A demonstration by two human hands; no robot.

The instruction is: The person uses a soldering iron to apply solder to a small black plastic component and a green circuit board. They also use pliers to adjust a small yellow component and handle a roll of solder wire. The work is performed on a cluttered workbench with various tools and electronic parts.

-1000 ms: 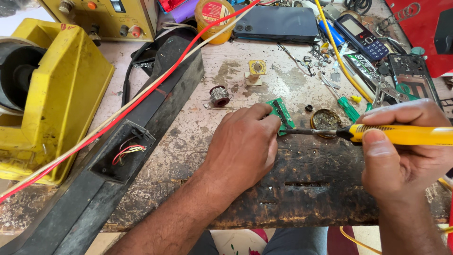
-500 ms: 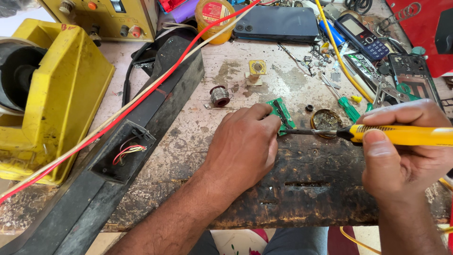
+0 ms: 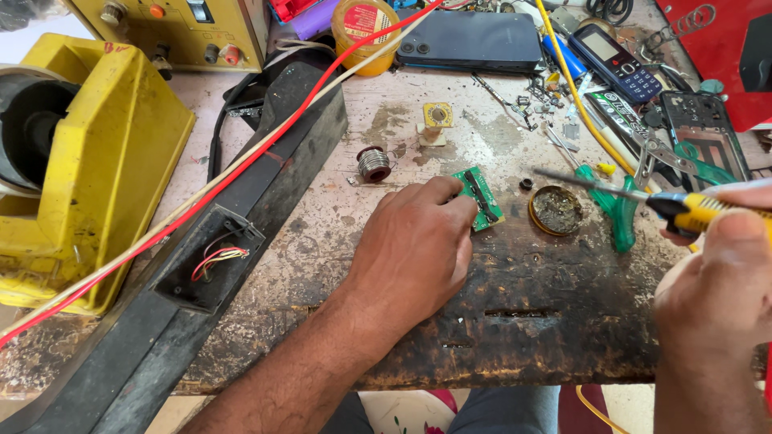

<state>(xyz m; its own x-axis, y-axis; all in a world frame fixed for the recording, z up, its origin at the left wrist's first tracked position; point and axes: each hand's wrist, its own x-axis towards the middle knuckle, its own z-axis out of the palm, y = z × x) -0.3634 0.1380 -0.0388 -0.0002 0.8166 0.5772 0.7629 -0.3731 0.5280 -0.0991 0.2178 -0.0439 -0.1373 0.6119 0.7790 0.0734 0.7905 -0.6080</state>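
Scarred wooden bench (image 3: 563,321), left hand (image 3: 414,253) fingers pinning small green circuit board (image 3: 480,197), right hand (image 3: 720,285) fingers gripping yellow-handled soldering iron (image 3: 683,209)

green circuit board (image 3: 481,198) partly under left fingers (image 3: 438,197), soldering iron's handle (image 3: 708,210) cropped

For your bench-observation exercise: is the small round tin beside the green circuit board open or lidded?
Open. The round tin has no lid on; its dark, crusted contents show from above, right of the green circuit board.

A repair workshop: worn wooden bench (image 3: 515,321), solder spool (image 3: 374,163), old phones (image 3: 617,63), loose wires (image 3: 217,257), yellow machines (image 3: 104,161).
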